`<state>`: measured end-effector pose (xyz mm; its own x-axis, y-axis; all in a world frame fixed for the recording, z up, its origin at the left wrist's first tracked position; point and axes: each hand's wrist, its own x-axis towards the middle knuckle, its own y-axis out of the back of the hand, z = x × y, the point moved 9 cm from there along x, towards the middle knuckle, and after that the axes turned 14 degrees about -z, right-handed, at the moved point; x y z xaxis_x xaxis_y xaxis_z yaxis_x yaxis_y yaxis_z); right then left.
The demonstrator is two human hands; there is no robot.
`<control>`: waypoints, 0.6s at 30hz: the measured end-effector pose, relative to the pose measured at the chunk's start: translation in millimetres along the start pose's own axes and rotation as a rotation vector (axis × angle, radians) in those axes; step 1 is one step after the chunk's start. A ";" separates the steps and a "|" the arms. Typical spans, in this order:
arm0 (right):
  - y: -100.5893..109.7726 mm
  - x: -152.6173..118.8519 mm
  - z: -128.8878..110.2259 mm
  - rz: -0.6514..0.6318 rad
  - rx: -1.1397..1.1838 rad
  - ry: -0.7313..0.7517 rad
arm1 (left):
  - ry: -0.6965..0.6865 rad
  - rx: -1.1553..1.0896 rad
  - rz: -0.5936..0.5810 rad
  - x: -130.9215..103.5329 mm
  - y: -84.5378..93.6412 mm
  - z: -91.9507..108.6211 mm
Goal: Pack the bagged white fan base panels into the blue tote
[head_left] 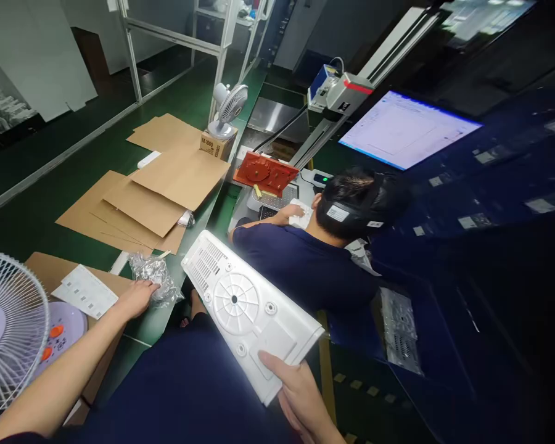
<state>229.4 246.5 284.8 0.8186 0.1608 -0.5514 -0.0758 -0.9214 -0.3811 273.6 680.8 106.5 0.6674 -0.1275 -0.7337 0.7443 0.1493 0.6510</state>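
In my right hand is a long white plastic housing, gripped at its near end with the thumb on top. Its visible face has vent slots, a round ribbed disc and several screw bosses; it is tilted above my lap. My left hand is at the edge of the green table, its fingers curled onto a crumpled clear plastic bag. Part of those fingers is lost against the bag. Beside that hand lies a white printed sheet.
Flat cardboard sheets cover part of the table. A large fan stands at left, a small fan on a box beyond. A co-worker sits close ahead, holding a white part, near a red fixture and monitor.
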 end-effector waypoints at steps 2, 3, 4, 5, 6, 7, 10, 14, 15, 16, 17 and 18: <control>-0.7 1.5 2.4 -0.016 0.019 0.006 | -0.032 0.010 -0.049 4.0 -19.3 10.7; -0.6 2.2 3.0 -0.026 0.014 0.009 | -0.043 0.016 -0.084 7.8 -32.2 15.7; -0.8 2.8 3.5 -0.042 0.005 0.008 | -0.046 0.023 -0.120 12.2 -46.2 20.2; -1.9 3.4 4.3 -0.069 -0.007 0.000 | -0.039 0.033 -0.149 16.8 -60.1 24.3; -3.0 3.5 4.7 -0.094 -0.021 -0.005 | -0.022 0.043 -0.168 21.5 -73.3 27.9; -3.9 3.3 4.6 -0.111 -0.032 -0.006 | 0.004 0.052 -0.172 25.8 -85.0 31.3; -3.9 1.2 3.3 -0.103 -0.031 0.013 | 0.129 0.099 -0.093 35.1 -109.7 38.7; -2.8 2.7 7.6 -0.087 0.010 0.033 | 0.249 0.173 0.075 42.0 -123.8 41.6; -1.8 4.7 9.6 -0.098 0.010 0.035 | 0.263 0.153 0.103 43.7 -124.3 38.6; 0.2 7.1 11.7 -0.111 0.002 0.038 | 0.279 0.117 0.136 44.8 -122.1 33.4; 3.3 9.9 13.9 -0.121 -0.016 0.040 | 0.289 0.072 0.166 45.6 -117.7 26.9; 7.7 12.8 16.5 -0.128 -0.042 0.038 | 0.301 0.023 0.190 46.0 -111.2 18.8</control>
<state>229.9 247.2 262.5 0.8411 0.2652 -0.4713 0.0540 -0.9083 -0.4147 222.0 640.0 4.1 0.7587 0.1957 -0.6214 0.6103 0.1203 0.7830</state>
